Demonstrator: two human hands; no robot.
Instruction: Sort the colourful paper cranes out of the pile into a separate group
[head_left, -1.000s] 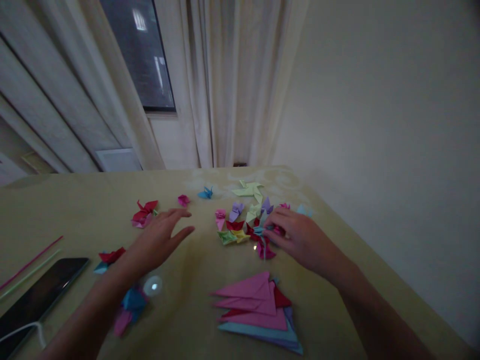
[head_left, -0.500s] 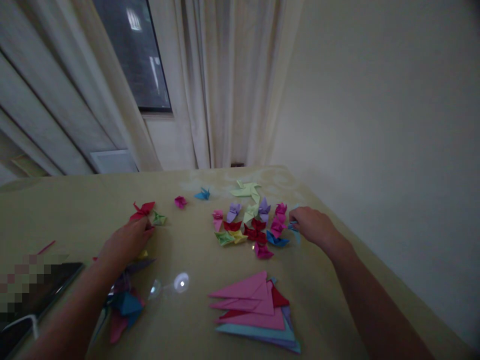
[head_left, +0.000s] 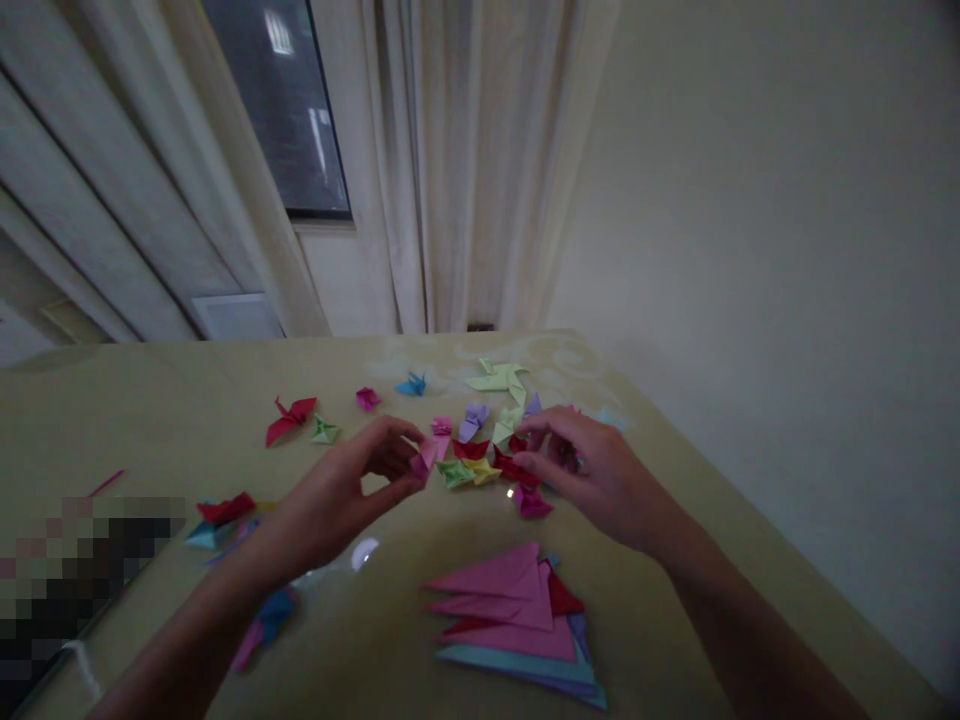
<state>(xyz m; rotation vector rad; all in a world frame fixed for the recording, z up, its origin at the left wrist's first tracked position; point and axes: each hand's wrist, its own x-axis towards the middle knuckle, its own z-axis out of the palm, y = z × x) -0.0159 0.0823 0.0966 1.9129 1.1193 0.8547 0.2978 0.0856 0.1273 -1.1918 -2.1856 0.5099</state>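
My left hand (head_left: 356,490) pinches a small pink folded paper piece (head_left: 426,456) between thumb and fingertips, at the left side of a cluster of origami pieces. My right hand (head_left: 596,472) hovers over the cluster's right side, thumb and fingers apart, with nothing visible between them. Close to its fingertips lie dark red folded pieces (head_left: 510,467), partly covered by the hand. The cluster also has a yellow piece (head_left: 481,471), a green one (head_left: 454,473), a purple one (head_left: 473,422) and a magenta one (head_left: 532,501). A light blue piece (head_left: 611,418) lies beyond my right hand.
A stack of pink, red and blue folded triangles (head_left: 510,620) lies in front. A red paper crane (head_left: 289,420), a blue crane (head_left: 412,384) and a pale green pinwheel shape (head_left: 499,377) are farther back. More origami (head_left: 227,509) lies left, partly behind my left arm.
My left hand has moved right, from beside the red crane to the cluster, and now holds a pink piece. My right hand has left the light blue piece and moved left over the cluster.
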